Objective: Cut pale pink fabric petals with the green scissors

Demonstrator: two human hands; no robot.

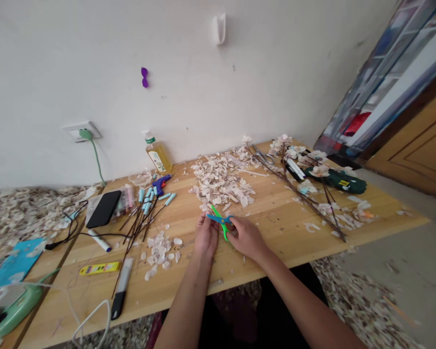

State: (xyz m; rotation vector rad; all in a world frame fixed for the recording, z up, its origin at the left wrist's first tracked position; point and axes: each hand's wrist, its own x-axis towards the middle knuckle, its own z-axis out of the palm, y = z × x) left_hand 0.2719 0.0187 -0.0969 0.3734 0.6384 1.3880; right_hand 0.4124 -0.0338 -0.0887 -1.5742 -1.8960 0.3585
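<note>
My right hand (250, 236) grips a pair of scissors (223, 221) by its handles, one half blue and the other bright green. Its blades stand apart and point left, over the tips of my left hand (205, 236). The fingers of that left hand are pinched together by the blades; whatever is between them is too small to make out. Just beyond both hands lies a large pile of pale, thin flakes (221, 180). A smaller heap of whitish, petal-like flakes (160, 248) rests to the left of my left forearm.
Leftward lie a white marker (99, 240), a yellow box (100, 268), a utility knife (122, 286), dark stems (140, 223), a black phone (103, 209) and a blue glue gun (161, 184). A bottle (157, 154) stands by the wall. Flowered branches (294, 186) lie right.
</note>
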